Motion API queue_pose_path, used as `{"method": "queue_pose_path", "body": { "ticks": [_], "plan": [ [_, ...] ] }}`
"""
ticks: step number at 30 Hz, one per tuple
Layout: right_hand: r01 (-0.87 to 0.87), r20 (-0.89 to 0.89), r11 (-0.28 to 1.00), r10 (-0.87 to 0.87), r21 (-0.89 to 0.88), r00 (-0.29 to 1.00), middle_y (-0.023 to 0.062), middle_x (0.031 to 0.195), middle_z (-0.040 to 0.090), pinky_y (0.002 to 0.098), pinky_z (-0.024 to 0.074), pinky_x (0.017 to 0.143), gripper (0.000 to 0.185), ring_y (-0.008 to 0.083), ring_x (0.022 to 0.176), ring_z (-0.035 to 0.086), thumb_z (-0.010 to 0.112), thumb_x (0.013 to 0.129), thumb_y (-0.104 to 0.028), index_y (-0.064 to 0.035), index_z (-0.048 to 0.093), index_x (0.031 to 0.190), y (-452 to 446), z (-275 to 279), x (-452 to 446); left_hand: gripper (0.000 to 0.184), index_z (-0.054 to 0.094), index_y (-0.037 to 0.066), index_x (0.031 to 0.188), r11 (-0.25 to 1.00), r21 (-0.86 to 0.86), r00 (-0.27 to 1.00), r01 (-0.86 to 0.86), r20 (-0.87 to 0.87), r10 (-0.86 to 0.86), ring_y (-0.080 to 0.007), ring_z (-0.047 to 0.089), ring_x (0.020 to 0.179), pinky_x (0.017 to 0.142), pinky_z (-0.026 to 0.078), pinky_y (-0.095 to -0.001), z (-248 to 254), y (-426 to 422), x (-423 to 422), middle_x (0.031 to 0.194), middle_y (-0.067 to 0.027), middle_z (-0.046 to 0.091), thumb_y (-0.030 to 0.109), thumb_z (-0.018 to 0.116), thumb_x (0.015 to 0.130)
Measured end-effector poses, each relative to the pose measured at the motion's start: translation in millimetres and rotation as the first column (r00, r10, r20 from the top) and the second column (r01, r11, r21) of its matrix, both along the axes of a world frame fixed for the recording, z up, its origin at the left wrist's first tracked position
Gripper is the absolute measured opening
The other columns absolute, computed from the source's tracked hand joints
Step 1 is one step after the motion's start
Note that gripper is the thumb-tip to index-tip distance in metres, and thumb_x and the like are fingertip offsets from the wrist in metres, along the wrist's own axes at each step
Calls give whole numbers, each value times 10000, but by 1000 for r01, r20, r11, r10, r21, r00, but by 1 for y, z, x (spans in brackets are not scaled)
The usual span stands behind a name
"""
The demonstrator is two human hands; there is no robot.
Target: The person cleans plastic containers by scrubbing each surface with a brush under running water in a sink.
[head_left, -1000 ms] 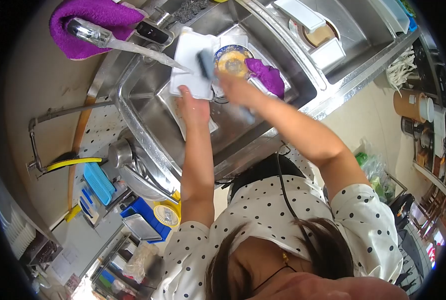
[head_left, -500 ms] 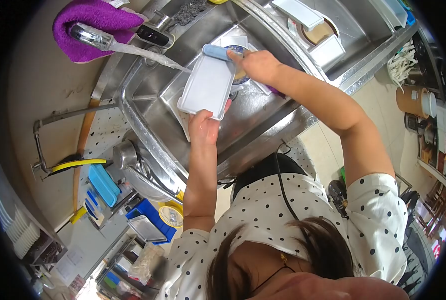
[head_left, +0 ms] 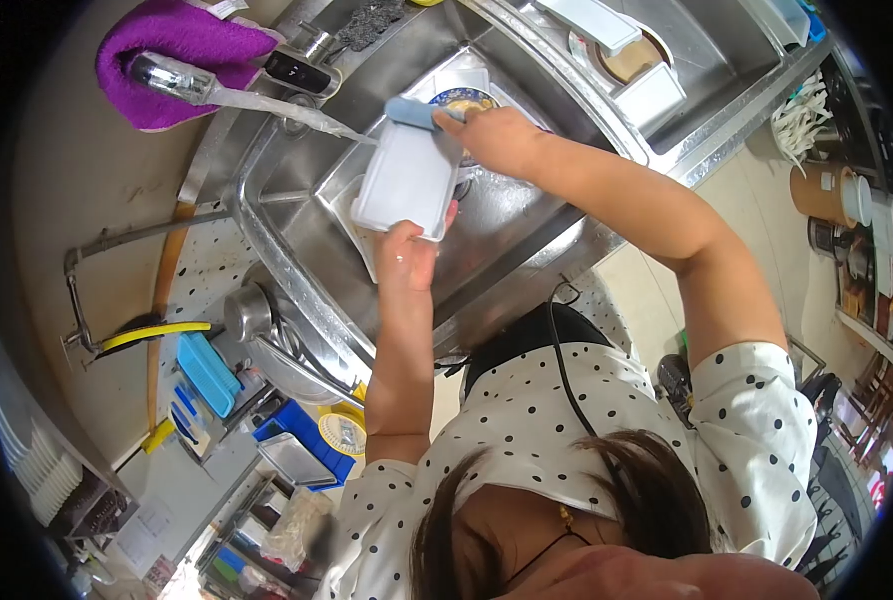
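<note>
In the head view, my left hand (head_left: 407, 255) grips the near end of a white rectangular tray (head_left: 407, 185), tilted over the sink basin. My right hand (head_left: 497, 138) is closed on a light-blue cleaning pad (head_left: 409, 112), pressed at the tray's far edge; whether it is sponge or cloth I cannot tell. Water (head_left: 297, 114) streams from the faucet (head_left: 172, 77) toward the tray's left side. Beyond the tray, a blue-patterned bowl (head_left: 457, 97) lies in the basin, partly hidden by my right hand. Another white tray (head_left: 359, 232) sits beneath the held one.
A second basin (head_left: 722, 85) at the right holds white containers (head_left: 650, 98) and a round brownish vessel (head_left: 629, 60). A purple towel (head_left: 132, 40) wraps around the faucet. Metal pots (head_left: 250, 312) stand left of the sink, near a blue basket (head_left: 307, 440).
My right hand and the light-blue pad have shifted left along the tray's far edge, showing more of the patterned bowl. My left hand keeps its hold on the tray.
</note>
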State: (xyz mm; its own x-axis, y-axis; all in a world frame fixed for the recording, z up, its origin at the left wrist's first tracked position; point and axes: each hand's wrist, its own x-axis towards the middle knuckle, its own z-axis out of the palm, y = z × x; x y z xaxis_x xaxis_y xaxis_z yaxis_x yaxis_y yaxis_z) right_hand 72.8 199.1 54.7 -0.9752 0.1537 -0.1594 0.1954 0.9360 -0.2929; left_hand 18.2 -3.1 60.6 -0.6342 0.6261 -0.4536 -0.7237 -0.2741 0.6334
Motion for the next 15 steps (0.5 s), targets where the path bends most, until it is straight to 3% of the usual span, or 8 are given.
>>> {"method": "queue_pose_path", "body": {
  "ticks": [1, 4, 8, 9, 12, 15],
  "plan": [
    [30, -97, 1000, -29, 3, 995, 183, 918, 618, 388, 526, 668, 587, 317, 792, 647, 467, 828, -57, -99, 318, 1394, 6, -6, 0, 776, 328, 48, 1338, 1000, 1, 1000, 11, 10, -11, -400, 444, 1188, 901, 442, -596, 4, -1, -4, 1283, -177, 432, -101, 397, 579],
    [73, -71, 997, -73, -2, 995, 202, 927, 615, 386, 522, 675, 605, 316, 814, 643, 473, 825, -57, -103, 302, 1404, 5, -13, 3, 773, 335, 48, 1335, 1000, -12, 1000, -12, 6, 12, -394, 451, 1179, 904, 442, -587, 11, -8, -9, 1282, -173, 434, -100, 405, 580],
    [13, 94, 951, 17, -308, 995, 216, 984, 620, 444, 504, 718, 497, 362, 852, 624, 437, 882, -113, -71, 355, 1371, -8, -50, 0, 767, 321, 10, 1333, 999, -18, 998, -31, -55, 30, -432, 470, 1152, 926, 435, -593, -14, -15, -11, 1276, -213, 437, -101, 401, 578],
    [11, -4, 907, -14, -421, 1000, 216, 1004, 615, 462, 496, 740, 457, 383, 871, 611, 415, 907, -138, -66, 375, 1357, -7, -50, 6, 769, 310, -7, 1334, 1000, -8, 998, -24, -65, 23, -452, 473, 1145, 937, 430, -599, -20, -18, -16, 1274, -232, 438, -106, 394, 577],
    [107, 99, 947, -81, -302, 992, 223, 1004, 614, 442, 502, 740, 518, 361, 886, 618, 456, 876, -110, -94, 347, 1381, -20, -1, 0, 758, 343, 31, 1331, 1000, -12, 996, -7, -90, 6, -384, 499, 1124, 900, 450, -569, -18, -12, -21, 1261, -184, 452, -60, 441, 584],
    [100, -101, 995, -100, -5, 990, 208, 931, 636, 407, 510, 708, 643, 314, 861, 643, 512, 800, -47, -142, 310, 1403, 7, 0, -4, 756, 340, 32, 1333, 999, -22, 995, 27, -99, -29, -379, 503, 1119, 901, 446, -573, 5, -6, -20, 1261, -185, 450, -58, 435, 589]
  ]
}}
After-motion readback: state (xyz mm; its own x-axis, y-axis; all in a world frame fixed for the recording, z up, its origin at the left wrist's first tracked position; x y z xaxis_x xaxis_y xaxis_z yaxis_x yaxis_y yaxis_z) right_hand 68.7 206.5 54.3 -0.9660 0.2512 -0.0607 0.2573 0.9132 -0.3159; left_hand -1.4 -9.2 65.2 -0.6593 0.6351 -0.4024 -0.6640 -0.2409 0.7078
